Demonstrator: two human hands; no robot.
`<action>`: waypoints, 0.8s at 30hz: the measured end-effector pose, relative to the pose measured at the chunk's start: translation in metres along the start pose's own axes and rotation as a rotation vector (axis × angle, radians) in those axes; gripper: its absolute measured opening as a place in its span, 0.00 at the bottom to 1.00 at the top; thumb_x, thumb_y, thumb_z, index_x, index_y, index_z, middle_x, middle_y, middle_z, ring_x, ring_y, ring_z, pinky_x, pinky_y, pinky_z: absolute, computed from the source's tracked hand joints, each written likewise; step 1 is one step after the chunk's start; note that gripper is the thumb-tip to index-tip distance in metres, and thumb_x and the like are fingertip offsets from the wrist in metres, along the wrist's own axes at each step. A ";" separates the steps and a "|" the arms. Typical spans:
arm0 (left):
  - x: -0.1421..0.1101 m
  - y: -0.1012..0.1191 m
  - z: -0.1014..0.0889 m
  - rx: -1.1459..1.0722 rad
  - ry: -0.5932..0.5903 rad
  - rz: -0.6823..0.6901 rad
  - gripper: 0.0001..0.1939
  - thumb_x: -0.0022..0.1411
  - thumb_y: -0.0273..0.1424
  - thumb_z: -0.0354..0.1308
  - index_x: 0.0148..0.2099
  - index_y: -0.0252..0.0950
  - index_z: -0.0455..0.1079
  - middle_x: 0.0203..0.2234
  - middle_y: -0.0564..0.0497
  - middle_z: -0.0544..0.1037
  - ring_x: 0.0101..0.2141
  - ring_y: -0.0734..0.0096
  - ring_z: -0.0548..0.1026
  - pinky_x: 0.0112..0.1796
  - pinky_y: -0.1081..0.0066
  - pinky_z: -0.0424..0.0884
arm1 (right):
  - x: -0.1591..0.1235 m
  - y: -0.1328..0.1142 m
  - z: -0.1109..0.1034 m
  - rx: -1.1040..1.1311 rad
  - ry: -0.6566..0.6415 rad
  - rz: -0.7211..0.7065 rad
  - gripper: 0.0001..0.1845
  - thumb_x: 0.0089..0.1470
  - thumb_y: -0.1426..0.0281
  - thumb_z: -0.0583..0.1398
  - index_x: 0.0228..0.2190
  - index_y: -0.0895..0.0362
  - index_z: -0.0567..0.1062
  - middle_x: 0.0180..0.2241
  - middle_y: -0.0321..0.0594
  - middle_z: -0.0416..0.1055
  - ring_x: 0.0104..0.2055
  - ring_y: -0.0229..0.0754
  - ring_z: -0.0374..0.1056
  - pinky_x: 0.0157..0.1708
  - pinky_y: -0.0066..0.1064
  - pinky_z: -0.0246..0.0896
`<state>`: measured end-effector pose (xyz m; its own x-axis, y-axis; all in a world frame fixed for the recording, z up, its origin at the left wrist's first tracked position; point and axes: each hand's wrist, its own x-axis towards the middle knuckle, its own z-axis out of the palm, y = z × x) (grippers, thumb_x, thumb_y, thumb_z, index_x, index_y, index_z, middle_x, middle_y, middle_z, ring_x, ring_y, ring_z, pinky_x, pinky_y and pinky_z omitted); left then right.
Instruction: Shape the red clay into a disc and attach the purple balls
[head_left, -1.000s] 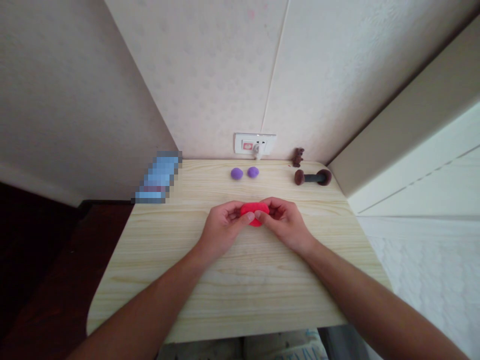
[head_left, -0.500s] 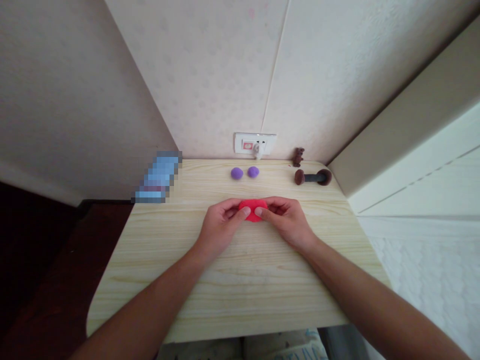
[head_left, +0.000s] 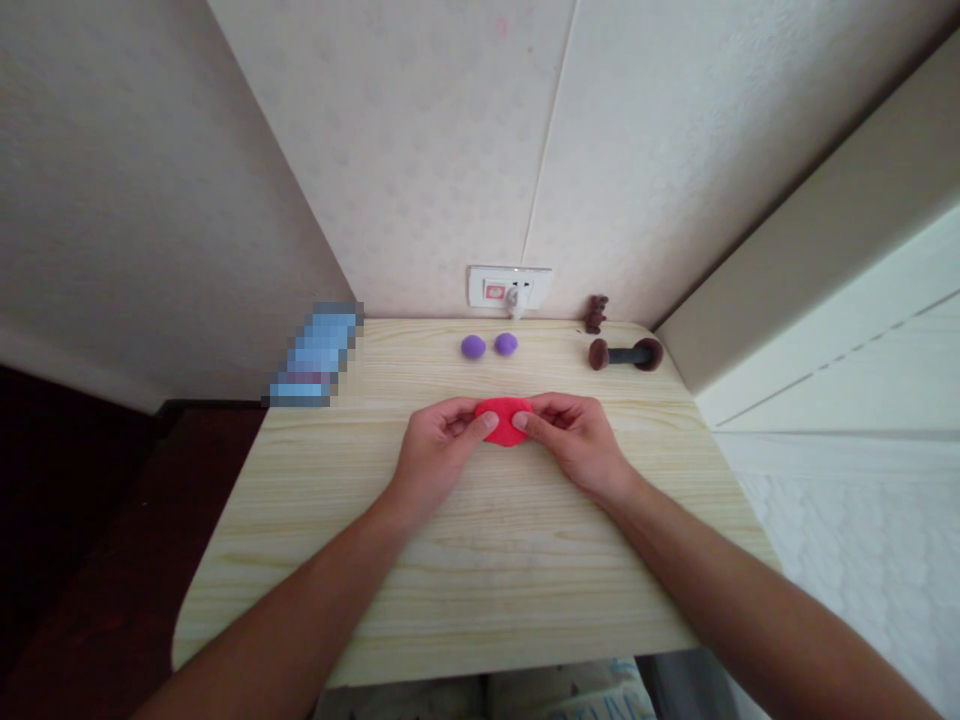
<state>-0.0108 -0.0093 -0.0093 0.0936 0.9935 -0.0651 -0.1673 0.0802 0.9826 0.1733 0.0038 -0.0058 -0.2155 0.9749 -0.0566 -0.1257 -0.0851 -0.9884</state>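
A flattened red piece of modelling clay [head_left: 508, 424] is held between both hands over the middle of the wood-grain table [head_left: 480, 580]. My left hand [head_left: 442, 445] pinches its left side, thumb on top and fingers behind. On the other side, my right hand [head_left: 574, 440] pinches it the same way. The two thumbs press on its face a little apart. Beyond the hands lie two purple clay balls, a left one [head_left: 473, 347] and a right one [head_left: 506, 344]. Fingertips behind the red clay are hidden.
At the back right a dark dumbbell-shaped object [head_left: 626, 356] lies beside a small brown animal figure [head_left: 597, 314]. A blurred blue flat object [head_left: 315, 355] sits at the back left corner. A wall socket [head_left: 510, 288] with a plug is just above the table's back edge.
The thumbs have moved slightly apart on the red clay, which looks flatter and shows more of its face. Everything else stays in place.
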 end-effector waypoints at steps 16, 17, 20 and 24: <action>0.000 0.000 0.001 0.004 -0.079 -0.004 0.17 0.53 0.36 0.72 0.41 0.32 0.76 0.37 0.45 0.84 0.38 0.65 0.81 0.45 0.66 0.76 | 0.000 -0.002 0.000 0.008 -0.128 0.040 0.18 0.43 0.58 0.75 0.32 0.56 0.83 0.27 0.36 0.80 0.30 0.38 0.73 0.36 0.31 0.70; 0.000 0.000 0.001 0.013 -0.085 0.000 0.17 0.53 0.36 0.72 0.42 0.32 0.76 0.37 0.45 0.84 0.38 0.65 0.81 0.45 0.66 0.75 | 0.000 -0.002 0.000 0.008 -0.136 0.040 0.18 0.43 0.58 0.75 0.32 0.57 0.83 0.28 0.36 0.80 0.30 0.38 0.73 0.36 0.31 0.70; 0.000 -0.001 0.002 0.039 -0.087 0.010 0.17 0.54 0.36 0.71 0.42 0.32 0.76 0.38 0.45 0.84 0.39 0.64 0.80 0.45 0.66 0.75 | -0.001 -0.002 0.002 0.011 -0.136 0.027 0.19 0.43 0.58 0.75 0.33 0.57 0.82 0.28 0.37 0.79 0.30 0.38 0.73 0.36 0.31 0.70; 0.000 -0.002 0.003 0.033 -0.068 0.033 0.16 0.56 0.37 0.70 0.43 0.32 0.76 0.40 0.44 0.84 0.40 0.63 0.81 0.45 0.66 0.75 | -0.001 0.000 0.004 0.008 -0.083 -0.008 0.18 0.42 0.59 0.75 0.32 0.57 0.81 0.29 0.37 0.79 0.31 0.38 0.73 0.36 0.30 0.70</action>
<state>-0.0077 -0.0100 -0.0109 0.1548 0.9877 -0.0221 -0.1393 0.0439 0.9893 0.1693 0.0021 -0.0046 -0.2936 0.9553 -0.0361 -0.1359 -0.0791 -0.9876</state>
